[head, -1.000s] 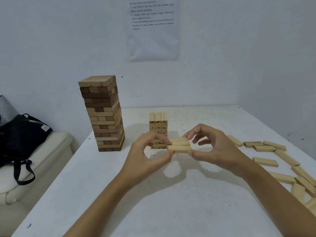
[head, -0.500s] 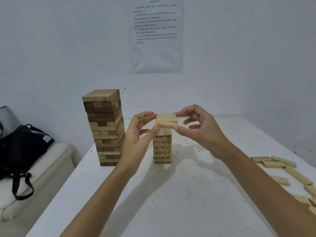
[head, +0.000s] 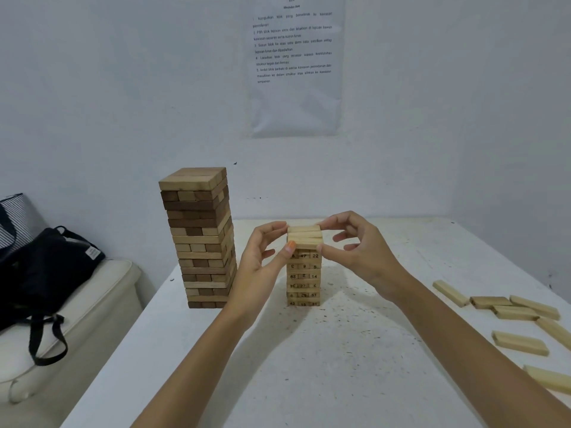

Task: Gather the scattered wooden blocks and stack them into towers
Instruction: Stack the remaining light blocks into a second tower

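A short tower of pale numbered blocks (head: pixel 303 281) stands mid-table. On its top lies a layer of pale blocks (head: pixel 305 236), pinched from both sides. My left hand (head: pixel 262 257) holds the layer's left end with thumb and fingers. My right hand (head: pixel 360 248) pinches the right end, index finger on top and thumb at the front corner. A taller tower of mixed dark and light blocks (head: pixel 200 239) stands to the left. Several loose pale blocks (head: pixel 519 310) lie scattered at the table's right.
The white table (head: pixel 309 366) meets the wall at the back and right. Left of it, a black bag (head: pixel 46 273) rests on a cream seat (head: pixel 92 304). A printed sheet (head: pixel 293 66) hangs on the wall.
Both hands carried the layer of blocks up from in front of the small tower and lowered it onto the tower's top. The camera tilted up somewhat.
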